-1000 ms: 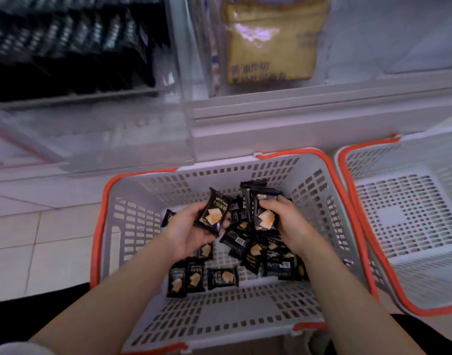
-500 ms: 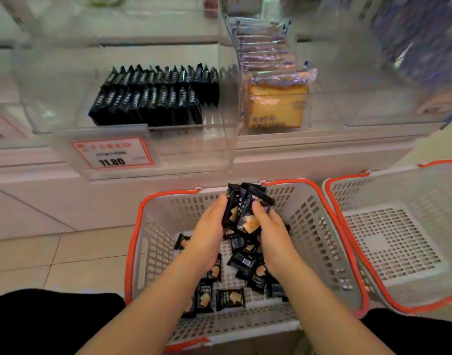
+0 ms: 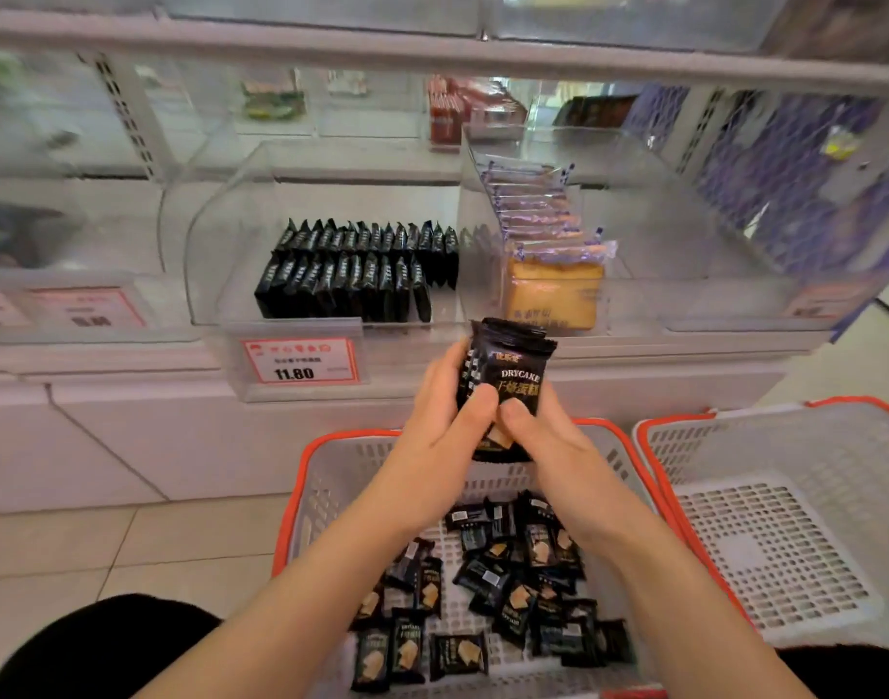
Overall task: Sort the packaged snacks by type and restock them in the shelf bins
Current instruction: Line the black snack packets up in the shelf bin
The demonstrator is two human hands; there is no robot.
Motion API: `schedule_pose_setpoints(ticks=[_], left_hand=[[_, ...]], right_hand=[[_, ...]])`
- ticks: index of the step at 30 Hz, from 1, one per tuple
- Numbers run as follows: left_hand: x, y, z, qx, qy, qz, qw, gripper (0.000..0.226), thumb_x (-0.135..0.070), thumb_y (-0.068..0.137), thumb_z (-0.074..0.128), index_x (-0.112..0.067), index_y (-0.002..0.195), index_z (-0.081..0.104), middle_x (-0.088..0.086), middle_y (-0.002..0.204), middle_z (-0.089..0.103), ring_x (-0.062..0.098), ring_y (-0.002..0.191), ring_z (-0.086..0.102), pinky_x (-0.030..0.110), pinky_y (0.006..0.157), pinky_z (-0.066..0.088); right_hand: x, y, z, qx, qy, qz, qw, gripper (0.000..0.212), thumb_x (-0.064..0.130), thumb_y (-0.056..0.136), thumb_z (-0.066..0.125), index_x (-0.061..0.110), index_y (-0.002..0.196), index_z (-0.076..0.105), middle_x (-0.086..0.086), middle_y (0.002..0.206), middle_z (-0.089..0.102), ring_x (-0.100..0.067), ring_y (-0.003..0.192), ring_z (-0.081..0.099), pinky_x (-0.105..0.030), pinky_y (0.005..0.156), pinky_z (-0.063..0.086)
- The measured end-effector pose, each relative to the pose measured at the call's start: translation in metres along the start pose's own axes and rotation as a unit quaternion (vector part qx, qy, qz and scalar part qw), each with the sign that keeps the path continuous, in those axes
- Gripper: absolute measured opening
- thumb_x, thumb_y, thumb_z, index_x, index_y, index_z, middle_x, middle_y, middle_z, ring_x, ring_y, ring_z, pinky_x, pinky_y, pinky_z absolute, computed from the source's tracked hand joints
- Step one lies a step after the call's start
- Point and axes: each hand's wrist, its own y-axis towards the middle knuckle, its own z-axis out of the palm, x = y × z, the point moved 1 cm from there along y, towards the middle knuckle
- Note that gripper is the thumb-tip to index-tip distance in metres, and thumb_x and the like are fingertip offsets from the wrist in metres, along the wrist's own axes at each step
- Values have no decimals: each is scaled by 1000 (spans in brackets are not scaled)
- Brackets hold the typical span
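White shop shelving (image 3: 130,436) fills the background above pale floor tiles. On it sits a clear plastic shelf bin (image 3: 215,274) holding upright rows of black packets (image 3: 357,269), with a red-bordered price tag (image 3: 301,360) on its front. Below stands a grey perforated basket with an orange rim (image 3: 326,476), strewn with loose black snack packets (image 3: 508,587). Just above it, the left hand (image 3: 432,446) and right hand (image 3: 558,446) together clasp a stack of black DRYCAKE packets (image 3: 513,375), thumbs pressed on the front one.

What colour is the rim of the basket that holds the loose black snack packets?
Orange-red rim on a pale grey-white basket, seen best in the head view.
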Motion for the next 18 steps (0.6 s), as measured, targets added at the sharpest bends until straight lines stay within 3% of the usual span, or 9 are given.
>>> schedule_pose_setpoints(ticks=[4, 7, 9, 12, 14, 16, 18], left_hand=[[-38, 26, -21, -38, 115, 63, 991, 29, -36, 87, 37, -38, 112, 52, -21, 108, 49, -23, 100, 43, -4, 83, 29], [-55, 56, -48, -87, 231, 97, 964, 28, -29, 90, 46, -18, 103, 68, -17, 89, 60, -4, 85, 54, 10, 79, 40], [-58, 83, -66, -68, 337, 97, 934, 19, -18, 90, 53, -14, 98, 69, -4, 88, 65, 9, 80, 56, 20, 75, 39], [-45, 125, -84, 62, 501, 65, 861, 20, -17, 89, 52, -14, 105, 65, 3, 104, 65, 19, 95, 58, 25, 84, 44], [-31, 145, -91, 179, 575, 58, 796, 24, -19, 91, 50, -15, 112, 62, 5, 116, 59, 23, 107, 55, 34, 92, 45], [-15, 156, -93, 295, 616, 49, 729, 33, -21, 94, 46, -15, 126, 53, 6, 136, 46, 24, 124, 44, 36, 103, 36], [-7, 161, -91, 358, 646, 32, 673, 42, -24, 97, 39, -15, 137, 41, 5, 147, 32, 25, 132, 31, 34, 108, 28]], right_hand=[[33, 22, -9, -74, -20, -50, 996, 38, 8, 92, 51, 27, 124, 49, 17, 97, 67, 5, 87, 61, -10, 71, 47], [59, 43, -16, -153, -51, -64, 985, 35, 11, 86, 60, 21, 119, 56, 15, 90, 69, 6, 78, 62, -8, 67, 46], [74, 56, -17, -179, -98, -61, 977, 44, 18, 82, 64, 18, 124, 52, 11, 95, 68, 3, 82, 64, -13, 74, 49], [90, 74, -13, -218, -215, -51, 951, 42, 31, 77, 68, 30, 113, 45, 18, 91, 65, -4, 89, 63, -27, 83, 49], [99, 85, -7, -232, -316, -53, 919, 36, 35, 79, 65, 33, 106, 41, 18, 84, 63, -8, 86, 62, -29, 78, 46], [104, 96, 3, -244, -408, -69, 877, 32, 35, 81, 60, 27, 107, 43, 13, 84, 59, -12, 84, 57, -24, 69, 35], [107, 107, 16, -248, -479, -85, 838, 32, 33, 84, 55, 21, 112, 45, 6, 88, 60, -15, 81, 52, -26, 61, 29]])
